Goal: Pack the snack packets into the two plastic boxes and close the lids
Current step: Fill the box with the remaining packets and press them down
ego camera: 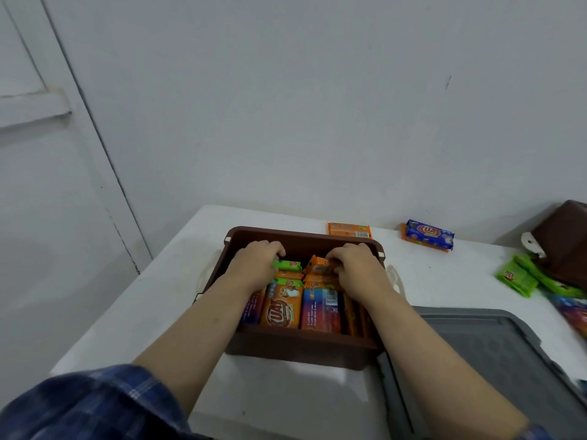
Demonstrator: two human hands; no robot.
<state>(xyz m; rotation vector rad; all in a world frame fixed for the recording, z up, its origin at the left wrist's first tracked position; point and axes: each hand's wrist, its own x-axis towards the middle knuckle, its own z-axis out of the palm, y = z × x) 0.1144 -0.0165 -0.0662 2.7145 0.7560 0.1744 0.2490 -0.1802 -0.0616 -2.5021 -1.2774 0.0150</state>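
Brown box (241,236) beneath both hands: left (254,265) gripping green packet (287,265), right (355,268) gripping orange packet (319,265).

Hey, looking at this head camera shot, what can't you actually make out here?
- Second brown box: cut off by the right frame edge.
- Fingertips of left hand and right hand: curled out of sight among the packets.
- Far end of the open brown box: hidden by both hands.
- Small print on the packets: too small.
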